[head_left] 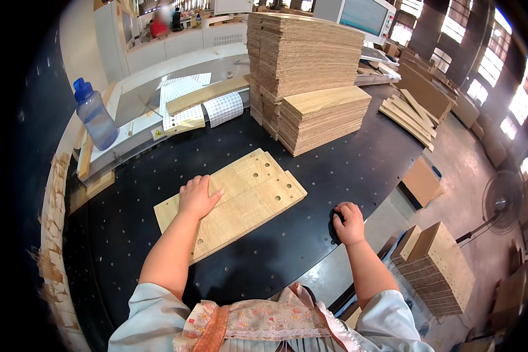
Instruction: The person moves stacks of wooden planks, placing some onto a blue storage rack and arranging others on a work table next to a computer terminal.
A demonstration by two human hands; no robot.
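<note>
Light wood-grain boards (246, 199) with drilled holes lie at a slant on the black table (311, 252), some overlapping others. My left hand (198, 198) lies on top of them near their left end, thumb apart from the fingers, pressing without gripping. Off to the right, at the table's near right edge, my right hand (349, 223) is closed, its fingers curled down over a small dark object (334, 227) that mostly hides beneath it. What that object is cannot be made out.
Tall stacks of boards (305, 53) stand at the far side, with a lower stack (325, 117) before them. A blue-capped water bottle (97, 114) is at the left. Thin wood strips (408, 120) lie far right. More stacked boards (437, 270) and a fan (501, 202) are beyond the right edge.
</note>
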